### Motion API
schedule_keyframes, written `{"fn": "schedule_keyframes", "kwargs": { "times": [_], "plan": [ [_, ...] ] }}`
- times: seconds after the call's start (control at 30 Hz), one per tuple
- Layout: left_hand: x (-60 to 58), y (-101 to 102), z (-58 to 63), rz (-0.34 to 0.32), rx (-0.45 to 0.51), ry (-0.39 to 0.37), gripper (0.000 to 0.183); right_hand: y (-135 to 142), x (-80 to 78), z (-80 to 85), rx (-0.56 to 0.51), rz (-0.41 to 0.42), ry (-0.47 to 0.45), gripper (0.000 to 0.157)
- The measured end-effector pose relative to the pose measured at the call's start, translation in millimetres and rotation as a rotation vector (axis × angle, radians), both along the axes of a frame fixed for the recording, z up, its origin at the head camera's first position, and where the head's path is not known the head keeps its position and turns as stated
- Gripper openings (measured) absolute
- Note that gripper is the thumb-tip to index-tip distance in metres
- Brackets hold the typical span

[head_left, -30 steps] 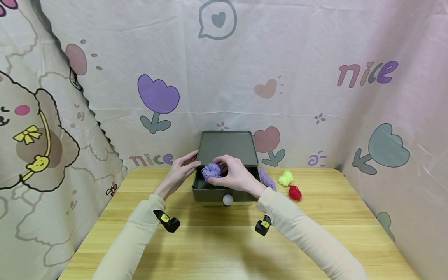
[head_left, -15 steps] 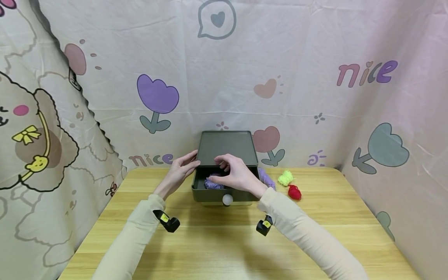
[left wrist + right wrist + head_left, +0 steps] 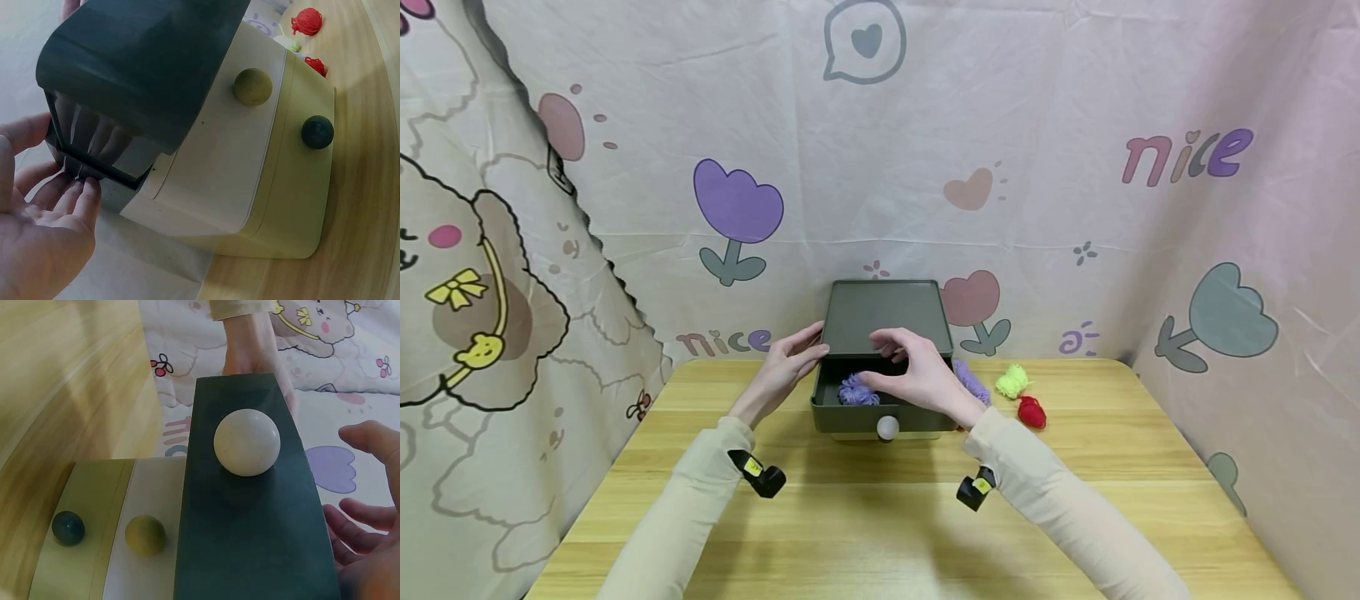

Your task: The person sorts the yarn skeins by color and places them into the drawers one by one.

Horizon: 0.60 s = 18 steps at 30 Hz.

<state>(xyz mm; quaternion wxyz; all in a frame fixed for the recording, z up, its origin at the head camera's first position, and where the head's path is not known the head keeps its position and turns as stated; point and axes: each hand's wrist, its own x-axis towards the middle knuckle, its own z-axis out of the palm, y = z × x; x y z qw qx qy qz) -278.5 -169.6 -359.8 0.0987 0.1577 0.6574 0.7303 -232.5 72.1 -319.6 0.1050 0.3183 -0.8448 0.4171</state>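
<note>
A small chest of stacked drawers (image 3: 889,318) stands at the back of the table, its dark green top drawer (image 3: 850,421) pulled out. Inside that drawer, toward the left, lies a ball of purple yarn (image 3: 858,391). My right hand (image 3: 919,375) hovers over the drawer, thumb and fingers apart and holding nothing; the thumb tip overlaps the yarn in the head view. My left hand (image 3: 784,367) rests its fingertips against the chest's left side, where the left wrist view shows the fingers (image 3: 87,200) at the dark edge. A white knob (image 3: 247,442) sits on the drawer front.
Right of the chest lie more purple yarn (image 3: 972,383), a yellow-green yarn ball (image 3: 1013,382) and a red one (image 3: 1032,412). Below the pulled-out drawer are a white drawer with a yellow knob (image 3: 252,87) and a yellow-green drawer with a dark knob (image 3: 317,132). A printed cloth hangs behind.
The right hand has let go of the purple yarn ball, which dropped into the drawer. Its fingers have spread and the hand has shifted slightly right. The left hand has stayed put.
</note>
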Motion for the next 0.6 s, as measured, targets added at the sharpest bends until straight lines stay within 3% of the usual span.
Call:
{"fn": "schedule_keyframes", "kwargs": {
  "times": [0.37, 0.6],
  "plan": [
    [0.0, 0, 0.4, 0.005, 0.003, -0.001, 0.062, 15, 9.7, -4.2, -0.096, -0.023, 0.051, 0.044],
    [0.3, -1, -0.4, -0.001, -0.005, -0.001, 0.062, 20, 34.2, 10.0, -0.177, -0.051, 0.046, 0.039]
  ]
}}
